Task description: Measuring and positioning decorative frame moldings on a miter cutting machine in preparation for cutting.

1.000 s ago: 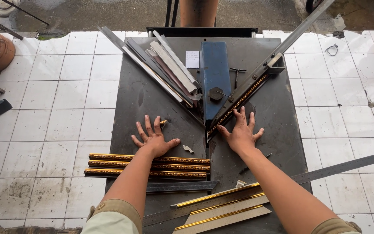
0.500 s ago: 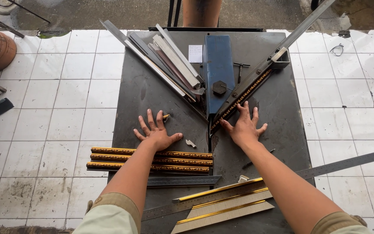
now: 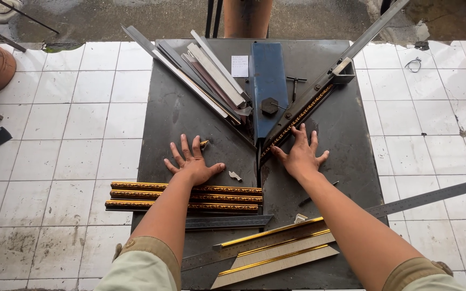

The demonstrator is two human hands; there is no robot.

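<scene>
Two flat hands — left hand (image 3: 192,164), right hand (image 3: 300,156) — below white paper slip (image 3: 239,66)

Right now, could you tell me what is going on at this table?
A person leans over a dark metal table with both hands flat and fingers spread. The left hand rests on bare tabletop just above three gold-patterned moulding strips. The right hand lies by the lower end of an ornate strip set against the angled guide beside the blue cutter. Neither hand grips anything. A steel ruler overhangs the table's right edge.
</scene>
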